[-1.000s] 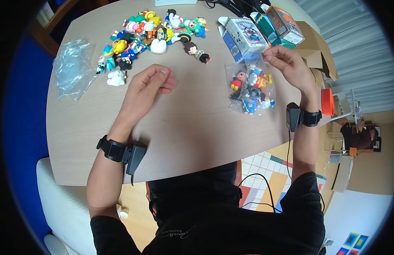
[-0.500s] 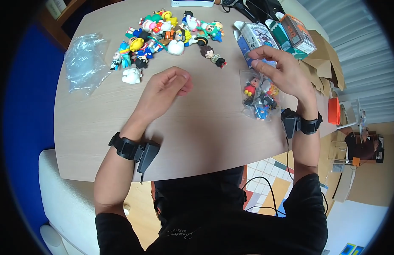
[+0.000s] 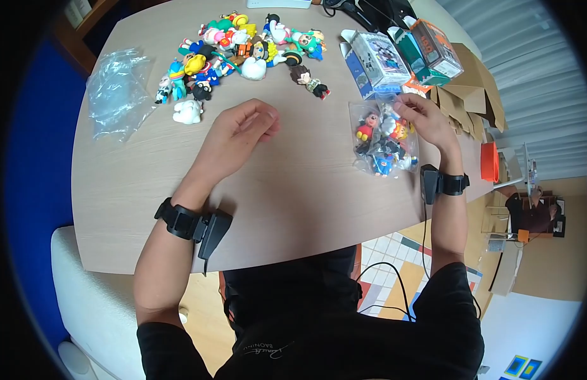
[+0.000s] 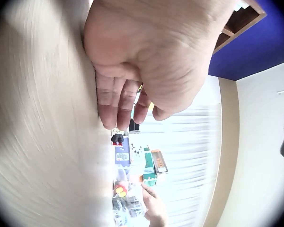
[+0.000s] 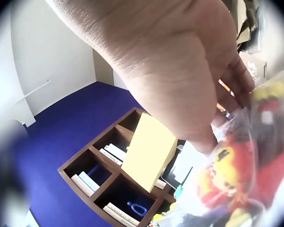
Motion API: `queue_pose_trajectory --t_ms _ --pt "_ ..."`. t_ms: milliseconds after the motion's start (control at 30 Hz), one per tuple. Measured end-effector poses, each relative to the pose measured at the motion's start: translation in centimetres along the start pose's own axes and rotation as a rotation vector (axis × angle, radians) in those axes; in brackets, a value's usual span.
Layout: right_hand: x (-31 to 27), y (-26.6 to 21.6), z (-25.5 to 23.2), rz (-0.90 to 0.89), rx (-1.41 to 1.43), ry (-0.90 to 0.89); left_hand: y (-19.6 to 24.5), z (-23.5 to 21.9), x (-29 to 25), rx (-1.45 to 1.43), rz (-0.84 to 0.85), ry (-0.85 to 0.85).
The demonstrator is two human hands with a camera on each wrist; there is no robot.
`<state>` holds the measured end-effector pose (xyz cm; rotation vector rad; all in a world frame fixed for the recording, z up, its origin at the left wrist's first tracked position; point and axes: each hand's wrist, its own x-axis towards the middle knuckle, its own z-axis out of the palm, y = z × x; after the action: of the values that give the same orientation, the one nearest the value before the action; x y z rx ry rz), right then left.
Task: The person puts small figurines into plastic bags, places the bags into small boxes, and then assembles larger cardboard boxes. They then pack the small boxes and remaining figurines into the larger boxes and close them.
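Observation:
My right hand (image 3: 429, 120) pinches the upper edge of a clear plastic bag (image 3: 363, 166) at the right of the table. Inside the bag are several small toy figures, one in red with yellow feet (image 3: 365, 128) and a blue one (image 3: 383, 164). Close up in the right wrist view, a yellow and red figure (image 5: 228, 165) shows through the film below the thumb. My left hand (image 3: 233, 139) rests on its side on the tabletop, fingers loosely bent and holding nothing. Its palm (image 4: 146, 52) faces the camera in the left wrist view.
Several toy figures lie heaped at the back left, a white one (image 3: 188, 112) nearest me. A crumpled clear bag (image 3: 119, 95) lies left of them. Behind the filled bag stand a blue and white box (image 3: 377, 60), an orange and green box (image 3: 434, 47) and opened cardboard (image 3: 474, 95).
My right hand lifted off the top of the filled bag and moved over it, then came back to its upper edge. The left hand stays in place; the head view shifted slightly.

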<state>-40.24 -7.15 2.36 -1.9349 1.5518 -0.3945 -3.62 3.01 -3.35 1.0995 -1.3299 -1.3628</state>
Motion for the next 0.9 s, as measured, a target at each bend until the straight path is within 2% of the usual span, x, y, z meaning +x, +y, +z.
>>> queue_pose_trajectory --t_ms 333,433,533,667,733,867,900 --pt "0.8 0.3 0.4 0.003 0.325 0.005 -0.6 -0.3 0.1 -0.036 -0.005 -0.024" --pt "0.9 0.7 0.9 -0.028 0.303 0.06 -0.5 -0.3 0.1 -0.034 -0.012 -0.032" --pt "0.8 0.1 0.8 0.129 0.221 0.021 -0.2 -0.4 0.0 -0.032 -0.014 -0.036" --pt "0.5 -1.1 1.2 0.068 -0.067 0.113 1.6 0.8 -0.7 -0.072 0.072 -0.068" --pt "-0.5 -2.9 1.3 0.031 -0.223 0.211 4.2 2.3 -1.9 -0.082 0.151 -0.177" --pt "-0.9 -4.3 1.3 -0.092 -0.389 0.347 10.1 5.4 -5.0 -0.306 0.101 -0.703" --pt "-1.0 -5.0 1.4 -0.123 -0.358 0.327 10.1 6.7 -5.7 -0.526 0.086 -0.855"
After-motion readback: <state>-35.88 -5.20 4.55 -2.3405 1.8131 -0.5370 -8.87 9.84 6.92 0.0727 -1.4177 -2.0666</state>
